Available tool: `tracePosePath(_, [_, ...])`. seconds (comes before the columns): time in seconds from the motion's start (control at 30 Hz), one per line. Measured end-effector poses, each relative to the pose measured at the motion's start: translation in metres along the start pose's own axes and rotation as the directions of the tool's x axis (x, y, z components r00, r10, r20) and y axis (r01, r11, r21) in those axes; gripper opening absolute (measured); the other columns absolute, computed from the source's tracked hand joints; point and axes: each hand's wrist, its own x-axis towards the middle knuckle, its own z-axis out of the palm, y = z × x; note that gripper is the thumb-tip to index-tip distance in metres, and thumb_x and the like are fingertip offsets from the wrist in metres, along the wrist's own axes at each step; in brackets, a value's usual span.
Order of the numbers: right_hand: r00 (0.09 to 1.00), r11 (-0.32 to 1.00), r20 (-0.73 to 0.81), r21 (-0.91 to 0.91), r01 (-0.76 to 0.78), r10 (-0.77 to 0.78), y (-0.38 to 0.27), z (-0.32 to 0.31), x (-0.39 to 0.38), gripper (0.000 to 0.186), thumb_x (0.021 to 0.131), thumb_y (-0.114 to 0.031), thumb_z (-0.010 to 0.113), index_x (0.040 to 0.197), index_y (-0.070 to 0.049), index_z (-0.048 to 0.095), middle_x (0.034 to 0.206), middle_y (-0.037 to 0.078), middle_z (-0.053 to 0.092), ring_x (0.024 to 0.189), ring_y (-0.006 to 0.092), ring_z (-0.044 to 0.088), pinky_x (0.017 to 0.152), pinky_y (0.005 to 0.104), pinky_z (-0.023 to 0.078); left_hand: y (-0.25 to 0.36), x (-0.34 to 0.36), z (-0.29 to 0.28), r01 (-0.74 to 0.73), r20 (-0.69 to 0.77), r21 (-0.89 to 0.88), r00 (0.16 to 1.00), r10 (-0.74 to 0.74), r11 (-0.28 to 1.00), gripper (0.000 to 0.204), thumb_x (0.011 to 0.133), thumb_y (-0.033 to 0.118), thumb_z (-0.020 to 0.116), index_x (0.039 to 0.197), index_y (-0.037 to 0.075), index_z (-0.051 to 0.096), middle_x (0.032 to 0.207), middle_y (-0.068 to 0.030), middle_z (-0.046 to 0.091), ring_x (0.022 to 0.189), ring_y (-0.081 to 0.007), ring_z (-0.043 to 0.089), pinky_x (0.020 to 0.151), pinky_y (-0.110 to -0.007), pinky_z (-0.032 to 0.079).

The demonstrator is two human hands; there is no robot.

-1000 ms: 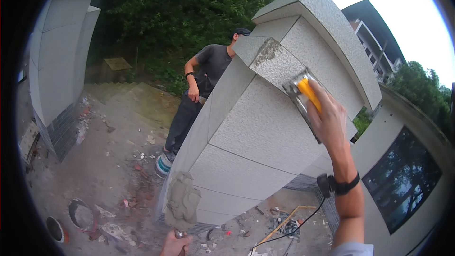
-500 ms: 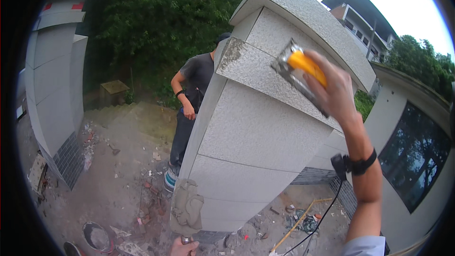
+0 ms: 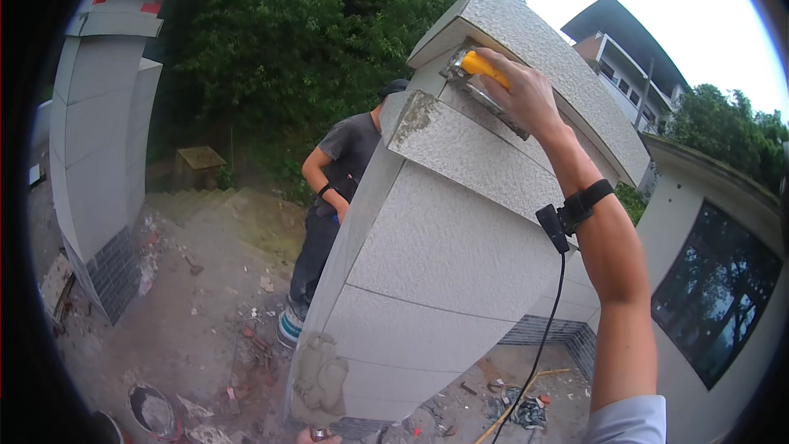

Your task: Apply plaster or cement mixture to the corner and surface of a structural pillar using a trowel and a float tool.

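My right hand (image 3: 526,97) is closed round the yellow handle of a plastering trowel (image 3: 486,70). Its metal blade lies along the recessed band just under the cap of a pale, rough-faced pillar (image 3: 444,230). A grey smear of mortar (image 3: 416,117) marks the left corner of the projecting ledge below. At the lower edge of the view my left hand (image 3: 319,437), only partly visible, grips the handle of a second trowel. A thick heap of wet grey mortar (image 3: 319,376) covers that trowel's blade, which is mostly hidden.
Behind the pillar's left side stands a co-worker (image 3: 341,164), a white and blue bucket (image 3: 290,325) at their feet. Another bucket (image 3: 153,411) is at lower left, with rubble around. A black cable (image 3: 538,353) hangs from my right wrist. A second pillar (image 3: 99,140) rises at left.
My right hand has carried the trowel up and left, from the projecting ledge to the band under the cap. My left hand and its mortar sit slightly lower in view.
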Motion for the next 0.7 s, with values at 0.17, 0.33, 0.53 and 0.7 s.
tracePosePath(0.17, [0.998,0.997,0.042,-0.065,-0.049,0.051,0.008,-0.008,-0.019,0.045,0.095,-0.031,0.061,0.136,-0.018,0.054,0.108,0.011,0.071,0.085,0.0256,0.070,0.073,0.0375,0.056,0.012,-0.006,-0.001,0.033,0.018,0.035,0.999,-0.034,0.999,0.020,0.086,0.011,0.069,0.074,0.015,0.053,0.053,0.0032,0.049,0.041,-0.0096,0.047,0.037,-0.026,0.038])
tracePosePath(0.33, [0.999,0.997,0.037,-0.074,0.002,0.001,0.003,-0.024,-0.026,0.044,0.095,-0.031,0.061,0.137,-0.018,0.054,0.105,0.010,0.071,0.076,0.0217,0.070,0.065,0.0346,0.056,0.011,-0.003,-0.001,0.069,0.035,0.031,0.997,-0.070,0.997,0.019,0.087,0.014,0.068,0.076,0.014,0.053,0.053,0.0032,0.049,0.040,-0.0100,0.046,0.036,-0.026,0.039])
tracePosePath(0.53, [0.994,0.992,-0.027,-0.078,0.099,-0.102,-0.019,0.003,-0.009,0.042,0.094,-0.028,0.062,0.135,-0.019,0.056,0.089,0.008,0.070,0.067,0.0213,0.068,0.059,0.0346,0.055,-0.001,0.013,0.000,0.032,0.055,0.062,0.998,-0.035,0.998,0.021,0.086,0.015,0.070,0.075,0.014,0.052,0.053,0.0029,0.048,0.038,-0.0108,0.045,0.035,-0.027,0.037])
tracePosePath(0.7, [0.989,0.982,0.132,-0.170,0.087,-0.065,-0.019,-0.001,-0.011,0.044,0.093,-0.027,0.062,0.136,-0.020,0.055,0.093,0.009,0.070,0.068,0.0213,0.067,0.061,0.0334,0.055,-0.005,0.008,0.007,0.104,-0.081,0.029,0.992,-0.102,0.994,0.023,0.085,0.015,0.071,0.072,0.014,0.052,0.052,0.0022,0.049,0.040,-0.0112,0.047,0.036,-0.027,0.038])
